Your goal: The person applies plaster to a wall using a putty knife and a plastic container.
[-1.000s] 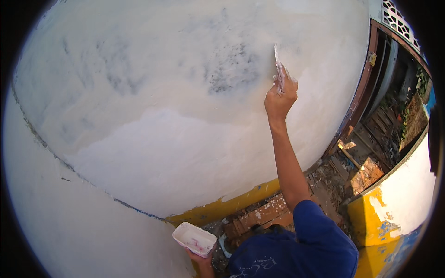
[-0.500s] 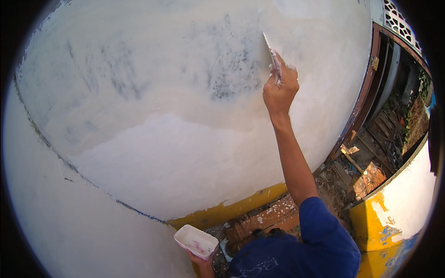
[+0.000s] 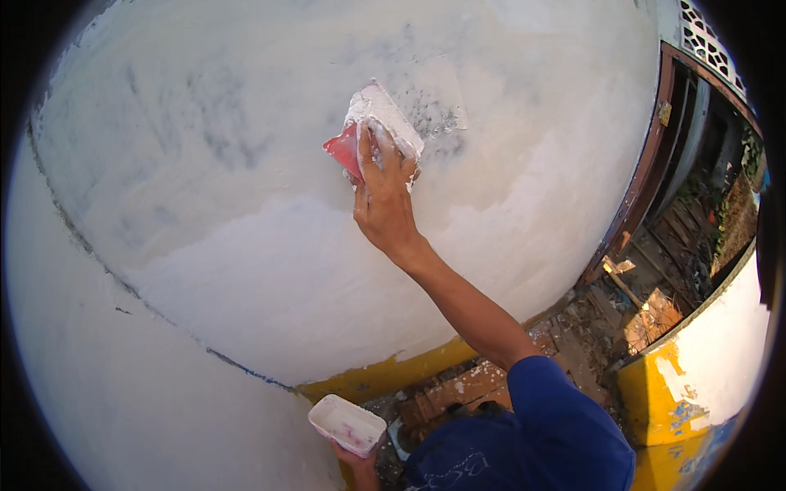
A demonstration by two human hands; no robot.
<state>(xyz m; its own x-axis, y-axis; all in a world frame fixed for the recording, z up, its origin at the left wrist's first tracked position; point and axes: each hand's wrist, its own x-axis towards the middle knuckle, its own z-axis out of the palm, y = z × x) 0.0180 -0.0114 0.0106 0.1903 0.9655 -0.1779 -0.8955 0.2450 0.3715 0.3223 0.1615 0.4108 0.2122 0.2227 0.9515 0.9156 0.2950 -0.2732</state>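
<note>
My right hand (image 3: 386, 209) grips a red plastic putty spreader (image 3: 342, 150), its broad blade coated with white filler. The blade lies against the upper wall (image 3: 278, 262), just left of a rough, dark-speckled patch with fresh filler ridges on it. The fingers press along the back of the spreader and are smeared white. Down at the lower edge, my left hand (image 3: 362, 470) holds a white rectangular tub (image 3: 326, 434) from below. A thin layer of white filler with pinkish streaks shows inside it; most of that hand's fingers are hidden under the tub.
A wall corner (image 3: 147, 301) runs down the left side. Along the wall's foot is a yellow band (image 3: 393, 370), with reddish bricks (image 3: 475, 383) and rubble below. To the right stand a brown door frame (image 3: 647, 176) and a low yellow-and-white wall (image 3: 667, 389).
My right hand has moved left and slightly down across the dark patch. The spreader has turned from edge-on to showing its filler-covered face. My left hand and the tub stay in place.
</note>
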